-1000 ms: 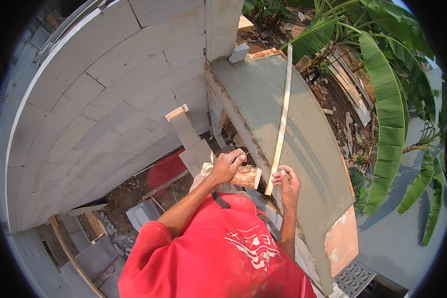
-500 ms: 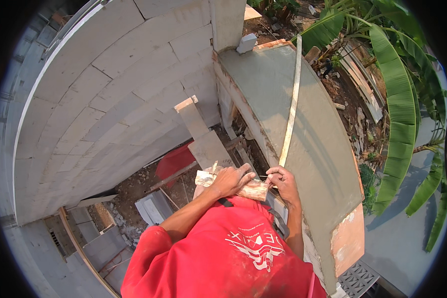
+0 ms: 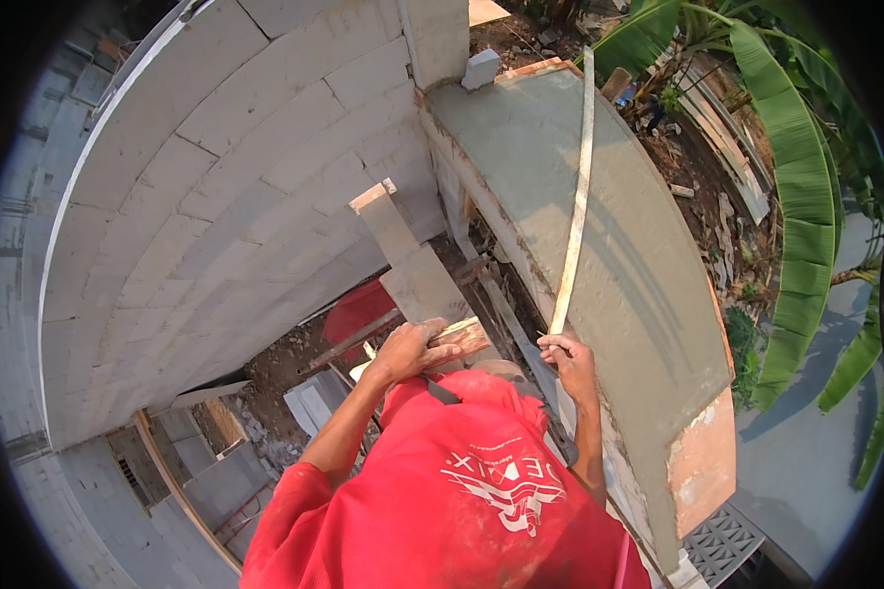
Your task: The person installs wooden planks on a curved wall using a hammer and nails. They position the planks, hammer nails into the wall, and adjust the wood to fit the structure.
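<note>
My left hand (image 3: 413, 350) is closed over a short, rough piece of wood (image 3: 468, 337) held in front of my waist. The wood's pale, splintered end sticks out to the right of my fingers. My right hand (image 3: 570, 365) is apart from it, over the inner edge of a grey concrete slab (image 3: 629, 285). Its thumb and fingers are pinched together on something thin and small that I cannot make out. Just beyond those fingers is the near end of a long, pale wooden lath (image 3: 578, 196), which lies lengthwise along the smooth slab.
A tall wall of light grey blocks (image 3: 255, 187) stands on the left. Boards (image 3: 424, 285) lean in the gap between wall and slab, above rubble and a red sheet (image 3: 359, 312). Banana leaves (image 3: 796, 196) hang at the right. A patterned grey vent block (image 3: 722, 538) sits lower right.
My left hand has moved left with the piece of wood, away from my right hand. My right hand has shifted slightly right, still pinched, and the two hands are farther apart.
</note>
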### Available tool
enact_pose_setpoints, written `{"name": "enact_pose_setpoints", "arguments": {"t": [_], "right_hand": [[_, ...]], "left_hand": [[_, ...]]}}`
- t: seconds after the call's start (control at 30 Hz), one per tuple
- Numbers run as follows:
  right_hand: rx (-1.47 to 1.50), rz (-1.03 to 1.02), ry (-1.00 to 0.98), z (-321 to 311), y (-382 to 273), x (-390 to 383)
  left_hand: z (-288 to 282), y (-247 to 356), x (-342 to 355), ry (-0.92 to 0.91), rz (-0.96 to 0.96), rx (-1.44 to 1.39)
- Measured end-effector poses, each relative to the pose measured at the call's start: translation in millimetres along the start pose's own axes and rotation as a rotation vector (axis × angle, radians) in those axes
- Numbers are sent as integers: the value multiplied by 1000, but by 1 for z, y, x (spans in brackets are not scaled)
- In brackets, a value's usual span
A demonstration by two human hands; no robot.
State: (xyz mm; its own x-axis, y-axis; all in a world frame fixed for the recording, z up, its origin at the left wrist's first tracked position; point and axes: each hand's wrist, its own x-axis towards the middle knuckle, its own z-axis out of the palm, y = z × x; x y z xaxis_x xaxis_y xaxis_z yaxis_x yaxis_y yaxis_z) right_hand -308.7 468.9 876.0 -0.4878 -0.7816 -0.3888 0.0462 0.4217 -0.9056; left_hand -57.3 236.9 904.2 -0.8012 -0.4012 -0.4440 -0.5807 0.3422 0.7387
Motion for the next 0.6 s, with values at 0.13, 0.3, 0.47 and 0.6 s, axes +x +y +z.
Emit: {"name": "enact_pose_setpoints", "arguments": {"t": [0.13,0.3,0.47,0.6], "right_hand": [[-163,-94,-99,26,-19,9],[-112,-89,-113,57,-21,34],[79,-110,-161,65,-6,74],[84,-38,-172,75,-7,113]], "left_hand": [[6,11,12,28,-20,118],[15,23,23,152,23,222],[2,22,37,209,9,204],[-17,9,55,232,16,157]]}}
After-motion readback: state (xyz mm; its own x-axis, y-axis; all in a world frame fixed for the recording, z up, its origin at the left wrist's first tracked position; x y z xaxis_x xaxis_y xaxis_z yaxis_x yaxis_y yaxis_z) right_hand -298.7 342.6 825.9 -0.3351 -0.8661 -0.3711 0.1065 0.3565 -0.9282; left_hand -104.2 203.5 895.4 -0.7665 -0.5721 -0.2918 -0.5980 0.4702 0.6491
